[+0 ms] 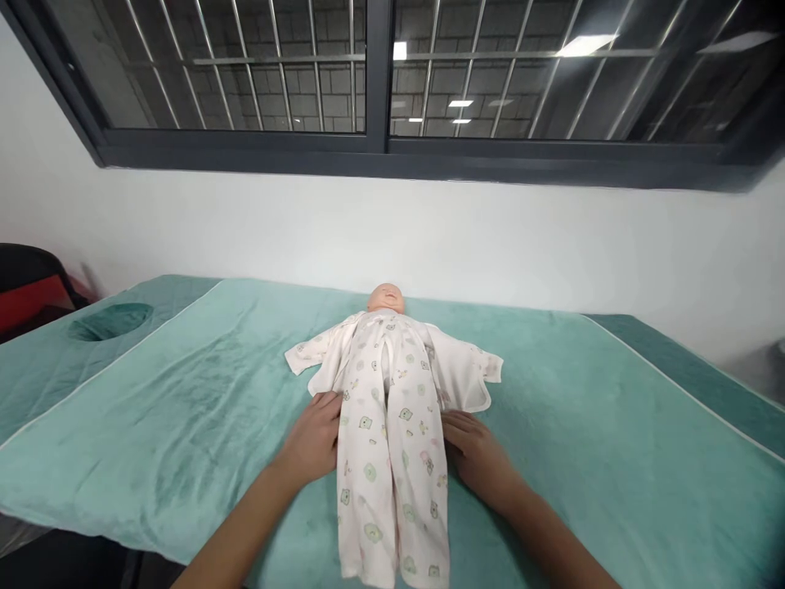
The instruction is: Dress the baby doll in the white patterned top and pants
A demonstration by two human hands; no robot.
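A baby doll [386,297] lies on its back on the teal towel [184,409], head towards the wall. It wears a white printed top [459,372], spread open at both sides. White printed trousers [392,458] lie over its body and legs, reaching the near edge. My left hand [314,442] rests flat beside the left trouser leg, fingers touching the cloth. On the other side, my right hand [475,454] lies against the right trouser leg, fingers stretched out. Neither hand holds anything.
The towel covers a massage bed with a face hole [110,321] at the left end. A white wall and a barred window [380,74] stand behind. A red and black chair [30,290] is at the far left.
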